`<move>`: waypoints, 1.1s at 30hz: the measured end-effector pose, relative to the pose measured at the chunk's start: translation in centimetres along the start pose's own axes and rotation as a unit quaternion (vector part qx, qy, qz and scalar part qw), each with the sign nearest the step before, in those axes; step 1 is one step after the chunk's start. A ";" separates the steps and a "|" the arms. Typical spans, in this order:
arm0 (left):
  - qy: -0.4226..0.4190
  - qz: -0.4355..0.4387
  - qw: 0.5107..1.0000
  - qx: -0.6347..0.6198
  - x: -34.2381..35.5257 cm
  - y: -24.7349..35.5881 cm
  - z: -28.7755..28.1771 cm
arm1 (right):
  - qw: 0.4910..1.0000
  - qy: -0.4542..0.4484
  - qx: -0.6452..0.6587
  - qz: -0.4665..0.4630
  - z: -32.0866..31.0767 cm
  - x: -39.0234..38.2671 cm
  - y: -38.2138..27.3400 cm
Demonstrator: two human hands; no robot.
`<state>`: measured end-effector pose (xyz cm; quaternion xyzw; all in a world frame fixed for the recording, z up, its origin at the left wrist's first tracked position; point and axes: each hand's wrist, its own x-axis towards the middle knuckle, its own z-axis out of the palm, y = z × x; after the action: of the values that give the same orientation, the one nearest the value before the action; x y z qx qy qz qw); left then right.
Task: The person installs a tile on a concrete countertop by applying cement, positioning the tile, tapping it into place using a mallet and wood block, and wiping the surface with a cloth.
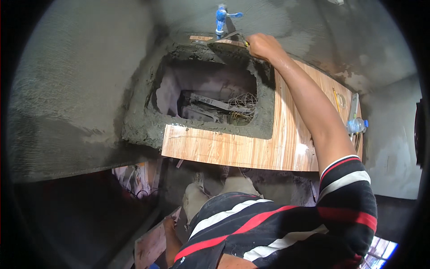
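My right hand (264,46) is closed round the handle of a trowel (227,50) at the far edge of the rectangular opening. The trowel's dark blade lies against the wet grey mortar (197,52) there, below a blue tap (221,20) on the wall. Low on the left, my left hand (169,224) grips the edge of a flat, pinkish board (151,242) beside my body; part of the hand is hard to make out. Mortar borders the opening on all sides, and wood-grain tiles (215,142) cover the surface in front and to the right.
Inside the opening lie tangled wire (244,106) and grey strips (219,104). A plastic bottle (357,125) with a blue cap, a level-like bar (354,107) and a yellow pencil-like stick (336,97) sit at the right. Grey plastered walls (80,80) rise around.
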<state>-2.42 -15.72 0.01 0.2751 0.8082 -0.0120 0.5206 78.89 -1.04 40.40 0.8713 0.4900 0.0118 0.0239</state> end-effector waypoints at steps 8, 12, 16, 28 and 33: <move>-0.053 0.044 0.997 -0.033 -1.7 0.5 2.5 | 0.999 -0.002 0.010 -0.053 1.2 1.3 -1.5; -0.015 0.106 0.992 -0.059 -1.9 4.6 3.4 | 0.997 0.049 0.060 -0.025 6.0 -1.5 -1.4; 0.005 0.169 0.984 -0.052 -2.6 8.2 3.2 | 0.995 0.057 0.087 0.009 8.5 -2.7 -2.3; -0.054 0.080 0.995 0.030 -0.5 4.4 1.1 | 0.990 0.116 0.081 -0.012 9.2 -0.7 -2.5; -0.048 0.042 0.998 0.002 -0.1 2.3 0.7 | 0.994 0.103 0.035 -0.017 8.1 -2.4 -0.4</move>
<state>-0.77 -13.96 0.39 0.3089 0.7701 -0.0049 0.5582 77.65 -3.08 32.33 0.8573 0.5047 0.0841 -0.0568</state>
